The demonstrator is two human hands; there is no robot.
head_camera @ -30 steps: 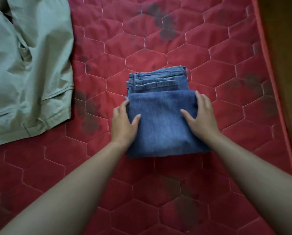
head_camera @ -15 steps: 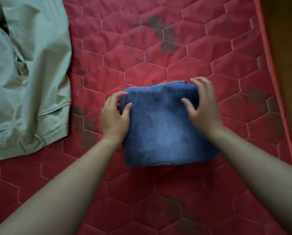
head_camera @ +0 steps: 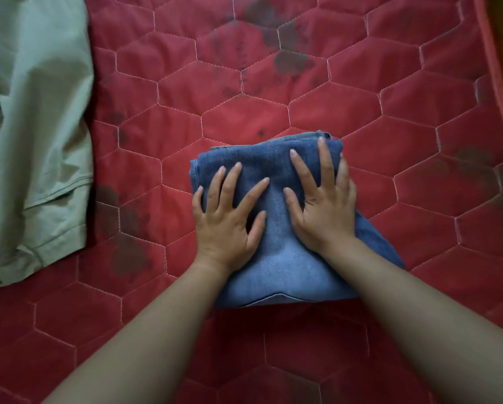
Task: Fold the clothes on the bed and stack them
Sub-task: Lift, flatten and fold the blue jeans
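My left hand (head_camera: 227,225) and right hand (head_camera: 323,211) press flat on the folded jeans (head_camera: 276,275), all fingers (head_camera: 302,173) straight and spread, gripping nothing. The jeans lie on the red bed (head_camera: 273,112). 1 green garment (head_camera: 34,141) lies well left of them.

Bare forearms (head_camera: 157,330), left grip (head_camera: 230,225), right grip (head_camera: 323,211), short fingernails (head_camera: 293,153)

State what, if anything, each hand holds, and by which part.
Nothing is gripped: left hand and right hand press flat atop the folded jeans.
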